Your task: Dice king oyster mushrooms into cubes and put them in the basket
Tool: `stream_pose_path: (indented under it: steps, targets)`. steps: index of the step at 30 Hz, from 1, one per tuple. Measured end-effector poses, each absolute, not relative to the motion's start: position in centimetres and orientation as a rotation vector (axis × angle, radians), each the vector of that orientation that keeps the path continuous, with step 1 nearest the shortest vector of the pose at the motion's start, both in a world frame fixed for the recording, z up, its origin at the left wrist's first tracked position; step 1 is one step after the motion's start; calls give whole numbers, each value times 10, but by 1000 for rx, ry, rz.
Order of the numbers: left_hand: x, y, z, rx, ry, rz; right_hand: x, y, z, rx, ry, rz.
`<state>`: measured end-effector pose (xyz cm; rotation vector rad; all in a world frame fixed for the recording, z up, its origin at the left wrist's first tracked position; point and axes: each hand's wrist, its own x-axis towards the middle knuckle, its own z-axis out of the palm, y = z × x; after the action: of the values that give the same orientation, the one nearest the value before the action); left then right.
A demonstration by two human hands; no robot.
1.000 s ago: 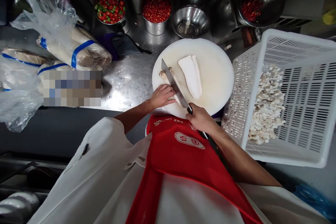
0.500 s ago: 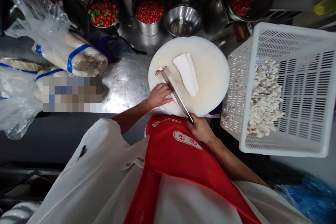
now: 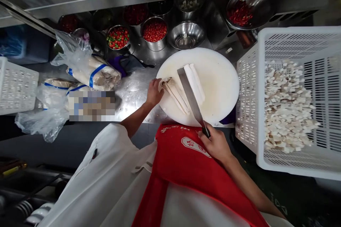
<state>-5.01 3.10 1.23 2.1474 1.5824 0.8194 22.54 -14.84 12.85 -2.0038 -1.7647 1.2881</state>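
A round white cutting board point(image 3: 218, 78) lies on the steel counter. On it are long white mushroom slices point(image 3: 195, 81) and a sliced mushroom piece point(image 3: 174, 92) further left. My right hand point(image 3: 217, 143) is closed on the handle of a knife point(image 3: 190, 95), whose flat blade lies over the board between the two piles. My left hand point(image 3: 154, 92) rests at the board's left edge, fingers curled on the brown end of the sliced piece.
A white plastic basket point(image 3: 293, 42) with diced white pieces point(image 3: 287, 106) stands right of the board. Steel bowls of chopped red chilli point(image 3: 155, 30) line the back. Bagged mushrooms point(image 3: 93, 72) lie at left, beside another white basket point(image 3: 16, 85).
The knife left the piece under my left hand and swung right, blade now flat between the piles. My left hand slid up to the piece's far end. The camera tilted up.
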Motion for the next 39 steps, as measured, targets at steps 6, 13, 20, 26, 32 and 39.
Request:
stream_pose_path:
  steps: [6,13,20,26,32,39]
  targets:
    - [-49,52,17,2050,1508,543,237,-151,125,-2020,-1578,1330]
    - [-21,90,64,2236,1436,312,260,-163,119,-2083,-1296,1240]
    - [78,161,70,2837,429,-283,270,-164,114,-2191,-1060,1188]
    - [103,169,70,3016,86,-246,276,-163,110,-2228,-968,1201]
    - [62,149,64,2950,98,-81,297,-139,111,-2253,-1238,1188]
    - [18,129,50,2742,741,65,290,-87,112,-2213,-1733,1242]
